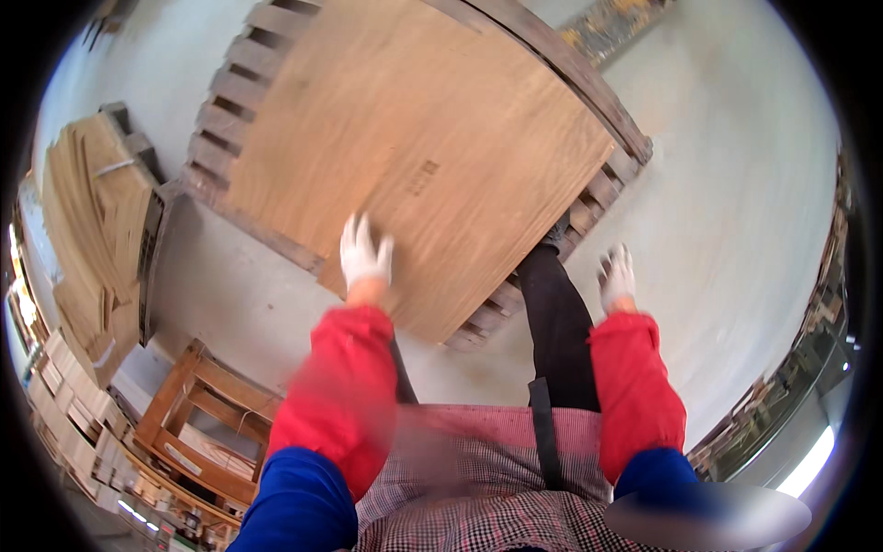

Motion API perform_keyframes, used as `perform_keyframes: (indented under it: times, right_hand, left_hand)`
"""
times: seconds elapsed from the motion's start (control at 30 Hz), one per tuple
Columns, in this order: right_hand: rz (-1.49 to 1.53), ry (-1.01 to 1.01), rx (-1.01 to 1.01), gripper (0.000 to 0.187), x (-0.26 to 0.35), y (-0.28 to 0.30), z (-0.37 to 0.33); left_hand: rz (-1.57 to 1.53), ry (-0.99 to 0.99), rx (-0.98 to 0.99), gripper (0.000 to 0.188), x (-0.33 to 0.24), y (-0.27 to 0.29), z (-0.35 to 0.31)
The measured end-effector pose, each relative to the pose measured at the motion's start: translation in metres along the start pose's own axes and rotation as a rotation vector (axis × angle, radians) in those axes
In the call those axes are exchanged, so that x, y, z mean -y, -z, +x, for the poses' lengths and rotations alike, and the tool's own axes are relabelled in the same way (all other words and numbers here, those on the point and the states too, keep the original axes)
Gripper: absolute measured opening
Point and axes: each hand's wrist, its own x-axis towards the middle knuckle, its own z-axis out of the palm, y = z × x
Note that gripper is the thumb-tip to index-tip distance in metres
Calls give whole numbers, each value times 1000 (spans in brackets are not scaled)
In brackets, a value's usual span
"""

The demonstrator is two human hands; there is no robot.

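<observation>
I see white gloves on the left hand (365,250) and right hand (616,274). Sleeves (345,386) red over blue. Apron (478,478) in small red-and-white check. Trouser leg (556,331) black. Board (414,156) light tan, wavy grain, one small dark stamp. Pallet (589,198) weathered grey-brown. Floor (736,202) pale grey. Stack (92,221) at left, tan sheets. Frame (198,414) orange-brown.

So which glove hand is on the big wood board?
The left hand: it lies on the plywood sheet, while the right hand hangs over the floor.
</observation>
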Motion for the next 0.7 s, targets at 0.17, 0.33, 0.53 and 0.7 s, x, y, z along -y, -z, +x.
perform_keyframes:
  times: [0.17, 0.33, 0.53, 0.7]
  right_hand:
    - [-130, -98, -329, 34, -100, 159, -177]
    - [-70, -510, -451, 32, -184, 194, -281]
    - [-161, 127, 109, 35, -89, 1, -267]
    - [-320, 732, 647, 36, 12, -168, -422]
  left_hand:
    - [70, 407, 416, 59, 165, 124, -194]
    - [-91, 856, 607, 58, 286, 279, -293]
    - [-257, 1017, -161, 42, 336, 401, -395]
    - [-309, 1184, 121, 39, 367, 335, -551]
